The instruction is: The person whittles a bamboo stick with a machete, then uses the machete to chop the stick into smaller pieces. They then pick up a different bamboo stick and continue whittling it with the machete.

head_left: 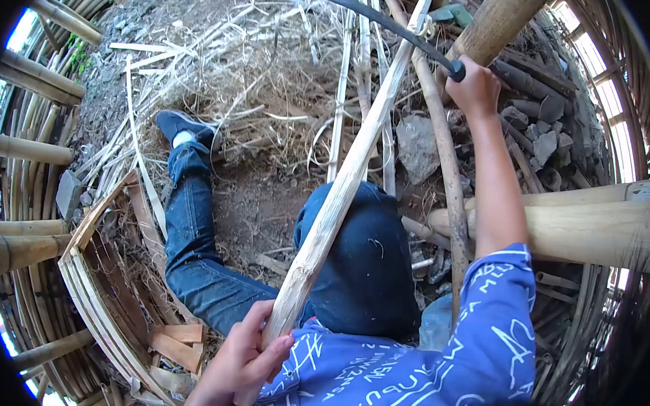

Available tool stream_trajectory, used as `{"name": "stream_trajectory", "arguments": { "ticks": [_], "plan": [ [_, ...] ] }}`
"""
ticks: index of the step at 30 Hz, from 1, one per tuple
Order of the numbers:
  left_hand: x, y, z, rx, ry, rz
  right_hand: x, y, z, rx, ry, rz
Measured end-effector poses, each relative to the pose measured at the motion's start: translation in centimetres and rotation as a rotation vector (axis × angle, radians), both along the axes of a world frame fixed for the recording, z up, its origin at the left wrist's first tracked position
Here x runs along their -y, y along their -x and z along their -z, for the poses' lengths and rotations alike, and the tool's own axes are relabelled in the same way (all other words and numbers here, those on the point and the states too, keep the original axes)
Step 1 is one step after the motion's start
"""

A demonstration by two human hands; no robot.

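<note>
A long, pale, split wooden pole [349,166] runs from my lap up to the top of the view, crossing over my bent knee. Its lower end is in my left hand [253,351], with the fingers wrapped round it. At the upper right, my right hand [473,85] is closed on the black handle of a long, dark, curved blade [366,12]. The blade points to the upper left and crosses the pole near its far end. Around the crossing, it is too small to tell whether blade and pole touch.
Shavings and strips [243,86] litter the ground ahead. A thick bamboo pole [562,221] lies at the right, beside a thin branch [447,158] and stones [418,145]. A curved slatted frame [85,292] is at the lower left. Bamboo walls stand on both sides.
</note>
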State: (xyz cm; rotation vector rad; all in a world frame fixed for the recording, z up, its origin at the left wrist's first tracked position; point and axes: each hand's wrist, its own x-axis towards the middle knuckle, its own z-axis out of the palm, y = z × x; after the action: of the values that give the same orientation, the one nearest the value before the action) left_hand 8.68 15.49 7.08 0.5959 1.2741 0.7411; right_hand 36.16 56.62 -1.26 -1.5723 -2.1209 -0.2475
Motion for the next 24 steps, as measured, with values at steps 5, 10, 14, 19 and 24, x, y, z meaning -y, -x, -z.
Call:
{"name": "stream_trajectory", "arguments": {
  "ticks": [5,10,14,19,24],
  "plan": [
    [0.5,0.7,1.0,0.003,0.039,-0.079,1.8,2.7,-0.5,0.037,-0.046,-0.017],
    [0.1,1.3,0.1,-0.090,-0.003,0.031,6.5,3.4,-1.3,0.075,-0.079,-0.315],
    [0.5,2.0,-1.3,-0.286,0.013,0.146,1.1,0.4,-0.3,0.023,0.078,0.068],
    [0.7,3.1,-0.9,-0.254,0.047,0.139,2.2,1.7,-0.9,0.107,0.031,0.056],
    [1.4,3.1,-0.3,-0.528,-0.184,0.252,6.9,3.1,-1.5,0.007,-0.099,-0.315]
  ]
}}
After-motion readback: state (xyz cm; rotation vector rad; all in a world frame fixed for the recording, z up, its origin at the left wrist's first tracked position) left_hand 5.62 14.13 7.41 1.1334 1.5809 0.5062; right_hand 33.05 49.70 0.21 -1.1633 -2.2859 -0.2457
